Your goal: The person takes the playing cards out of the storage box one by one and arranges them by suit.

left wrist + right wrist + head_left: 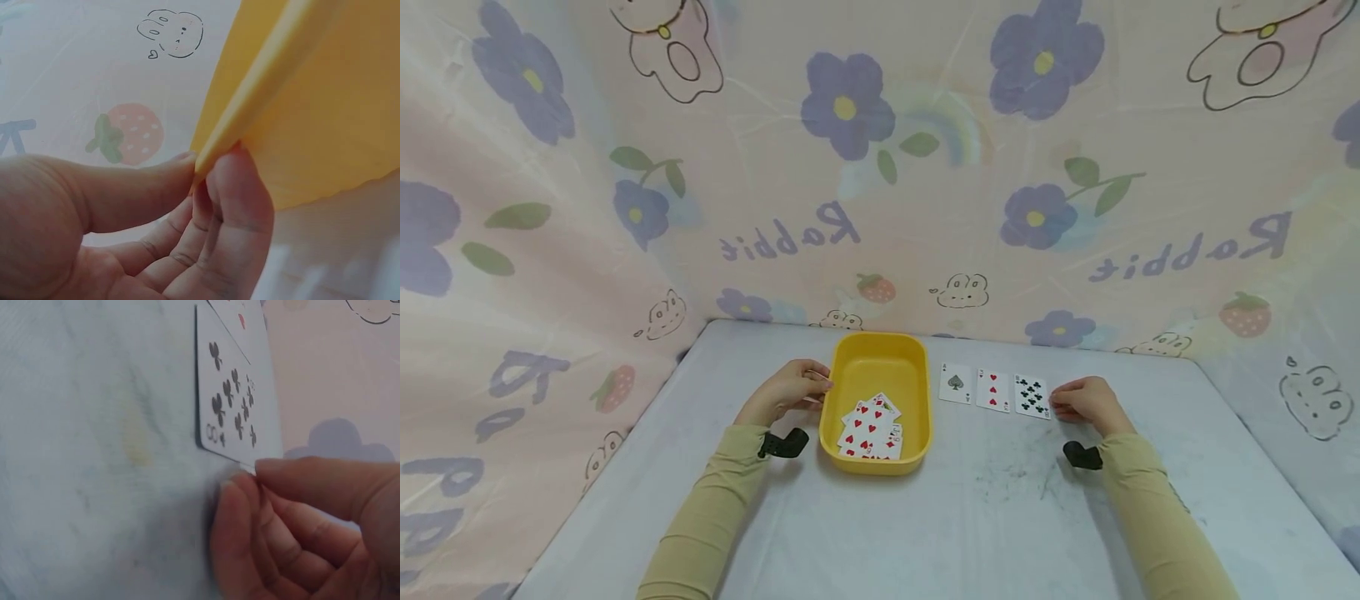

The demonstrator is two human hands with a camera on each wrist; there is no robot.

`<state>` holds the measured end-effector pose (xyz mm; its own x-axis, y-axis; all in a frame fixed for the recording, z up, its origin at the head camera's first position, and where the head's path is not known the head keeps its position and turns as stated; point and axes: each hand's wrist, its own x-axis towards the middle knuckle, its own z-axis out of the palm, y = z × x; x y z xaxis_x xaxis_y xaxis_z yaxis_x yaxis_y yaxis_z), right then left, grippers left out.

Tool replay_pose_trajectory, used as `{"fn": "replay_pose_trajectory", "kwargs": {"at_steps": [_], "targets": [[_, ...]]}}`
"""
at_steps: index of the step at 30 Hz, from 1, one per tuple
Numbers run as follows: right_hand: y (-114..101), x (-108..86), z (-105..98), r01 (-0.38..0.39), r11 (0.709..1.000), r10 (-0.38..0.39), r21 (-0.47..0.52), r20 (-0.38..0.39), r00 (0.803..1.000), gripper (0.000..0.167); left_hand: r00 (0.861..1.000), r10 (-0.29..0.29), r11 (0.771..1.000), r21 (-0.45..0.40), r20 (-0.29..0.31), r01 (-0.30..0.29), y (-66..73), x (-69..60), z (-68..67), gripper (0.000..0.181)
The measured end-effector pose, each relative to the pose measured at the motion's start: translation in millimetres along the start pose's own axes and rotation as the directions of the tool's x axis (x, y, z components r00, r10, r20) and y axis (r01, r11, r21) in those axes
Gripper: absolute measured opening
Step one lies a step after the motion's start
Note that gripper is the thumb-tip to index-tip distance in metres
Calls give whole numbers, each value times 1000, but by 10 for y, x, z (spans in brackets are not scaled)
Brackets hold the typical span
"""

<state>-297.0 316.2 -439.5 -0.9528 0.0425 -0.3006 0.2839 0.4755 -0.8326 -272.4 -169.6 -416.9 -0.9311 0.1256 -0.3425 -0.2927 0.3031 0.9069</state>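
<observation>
Left hand [792,390]: thumb and fingers clamped on the rim of a yellow tray [876,468], which lies just right of the grip; loose cards [870,429] inside. Risk: a tug could tilt it, sliding them.

Right hand [1090,402]: fingertips pinched together at the nearest edge of the club card [1032,397]; heart card [992,391], then spade card [955,384], beyond. Risk: so shallow a hold may slip.

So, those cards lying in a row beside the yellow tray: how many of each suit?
Spades: 1, the ace of spades
Hearts: 1, the three of hearts
Clubs: 1, the eight of clubs
Total: 3 cards in the row
</observation>
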Motion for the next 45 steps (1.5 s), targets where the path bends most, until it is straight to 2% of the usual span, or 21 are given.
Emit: {"fn": "replay_pose_trajectory", "kwargs": {"at_steps": [3, 7, 10, 15, 20, 27, 33, 37, 45], "targets": [[-15, -1, -7, 4, 1000, -4, -1, -18, 1000, 33, 1000, -2, 1000, 6, -2, 2, -5, -5, 1, 28], [-116, -16, 4, 85, 996, -85, -16, 3, 996, 35, 1000, -6, 1000, 3, -10, 6, -13, -2, 0, 28], [-284, -33, 54, 140, 990, -140, 0, 49, 989, 39, 1000, -8, 1000, -2, -13, 8, -14, 7, -3, 29], [-658, -53, 234, 177, 983, -181, 44, 124, 976, 39, 1000, -10, 1000, 4, -14, 10, -1, 9, 5, 29], [-1054, -84, 557, 242, 970, -245, 40, 214, 946, 33, 999, -15, 1000, 6, -30, 15, 10, -4, 19, 29], [-1450, -141, 1076, 342, 940, -324, 1, 327, 888, 28, 999, -20, 1000, 12, -38, 20, 12, -8, 28, 29], [-1651, -173, 1436, 347, 938, -322, 11, 401, 858, 31, 999, -14, 1000, 13, -31, 15, 7, 12, 16, 28], [-1698, -145, 1631, 338, 941, -302, -2, 442, 845, 32, 999, -20, 1000, 13, -35, 20, 18, 12, 19, 29], [-1679, -87, 1919, 271, 962, -216, -42, 491, 844, 29, 999, -28, 1000, 7, -41, 28, 32, -19, 35, 26]]}}
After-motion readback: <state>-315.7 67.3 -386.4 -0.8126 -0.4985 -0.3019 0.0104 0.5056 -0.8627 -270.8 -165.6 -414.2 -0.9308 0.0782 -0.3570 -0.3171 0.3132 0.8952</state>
